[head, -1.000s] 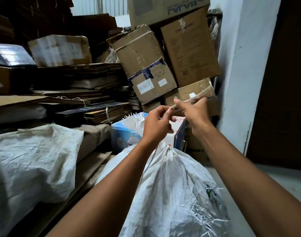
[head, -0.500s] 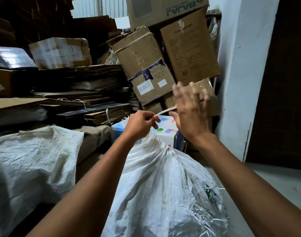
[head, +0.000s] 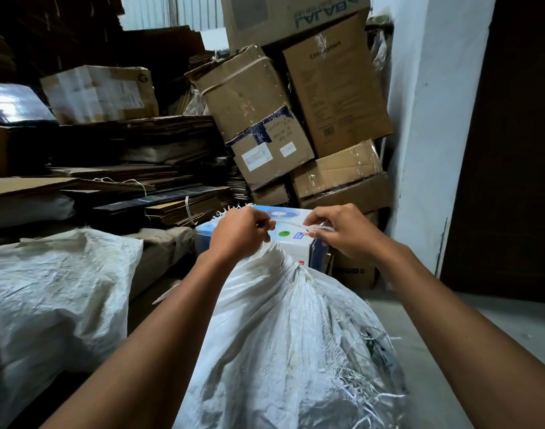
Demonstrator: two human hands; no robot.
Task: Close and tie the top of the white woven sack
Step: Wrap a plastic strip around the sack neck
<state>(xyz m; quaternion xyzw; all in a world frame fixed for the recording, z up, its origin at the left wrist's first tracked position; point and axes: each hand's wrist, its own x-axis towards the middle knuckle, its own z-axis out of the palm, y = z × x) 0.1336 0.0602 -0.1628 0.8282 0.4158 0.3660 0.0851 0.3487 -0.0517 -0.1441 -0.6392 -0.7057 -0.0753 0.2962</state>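
A full white woven sack [head: 283,345] stands in front of me, its top gathered into a bunched neck with frayed strands. My left hand [head: 238,235] grips that gathered neck and one end of a thin white string [head: 291,224]. My right hand [head: 342,232] pinches the other end of the string, a little to the right of the neck. The string runs taut between the two hands. The sack's lower right side is torn and frayed.
A second white sack [head: 51,305] lies at the left. A blue and white box [head: 296,243] sits just behind the hands. Stacked cardboard boxes [head: 265,119] and flattened cardboard [head: 135,168] fill the back. A white wall [head: 426,134] and grey floor [head: 494,323] lie to the right.
My right hand, spread open above the string half a second ago, has come down and pinched the string. Both hands have dropped lower and drawn apart, pulling the string tight.
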